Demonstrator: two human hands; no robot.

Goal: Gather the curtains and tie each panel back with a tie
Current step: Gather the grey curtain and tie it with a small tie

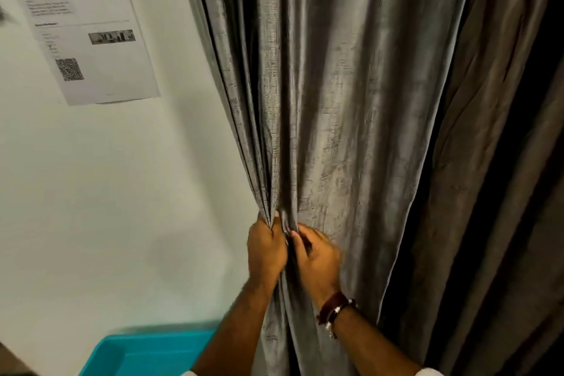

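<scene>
Grey, faintly shiny fabric fills most of the view: a curtain panel (335, 85) hanging in long vertical folds, with both bare forearms reaching up into it from the bottom edge. The left arm rises at a slant from lower centre, wrist straight, and the left hand (265, 249) is closed in a fist around the gathered pleats at the panel's left edge, knuckles facing the camera and the bunched folds running up out of the top of the fist. The right arm comes in from the lower right and angles up and leftward; a dark strap with a watch (334, 311) circles its wrist. The right hand (317, 259) sits just beside the left, almost touching it, back of the hand toward the camera, fingers curled inward and pinching a further fold of the same cloth against the bundle. How tightly those fingertips close is hidden behind the fabric.

Right of the right hand, loose folds spread out, and farther right hangs a darker, brownish curtain (503, 162). Left of the left hand is a pale wall (106, 192), with a printed sheet (88, 24) stuck well above and to the left. Below the left forearm, a turquoise tray (146, 351) shows at the lower edge.
</scene>
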